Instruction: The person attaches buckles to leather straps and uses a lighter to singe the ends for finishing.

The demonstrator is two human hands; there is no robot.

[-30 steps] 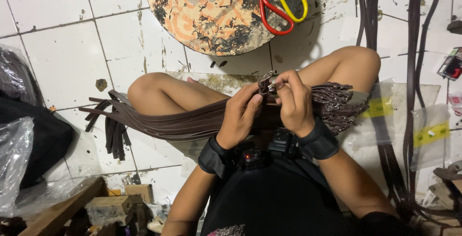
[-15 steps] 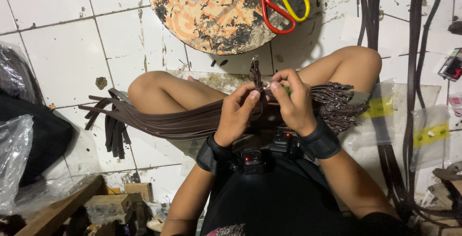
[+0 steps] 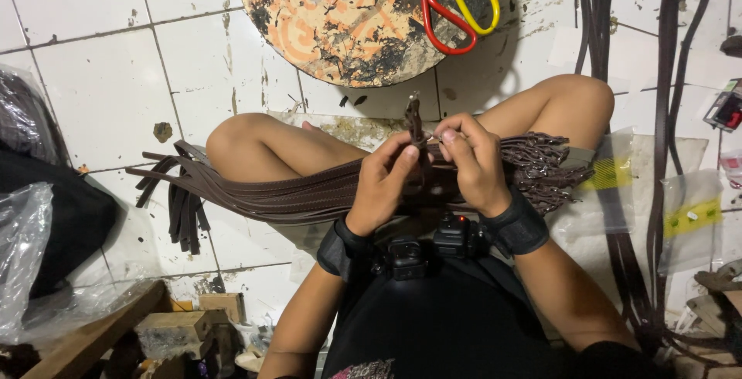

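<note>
Pinching one brown strap end (image 3: 415,120) upright between both hands, left hand (image 3: 384,186) and right hand (image 3: 473,166) pressed close together over the lap. Rested just beneath them across both thighs: the strap bundle (image 3: 294,193), loose ends fanned out left of the left hand. Could have slid off the knee, judging by that overhang. Scissors (image 3: 456,8) lay well beyond the fingertips.

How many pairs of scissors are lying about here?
1. The scissors, with one red and one yellow handle, lie on the round board at the top, beyond the person's knees. More could be hidden outside the view.
</note>
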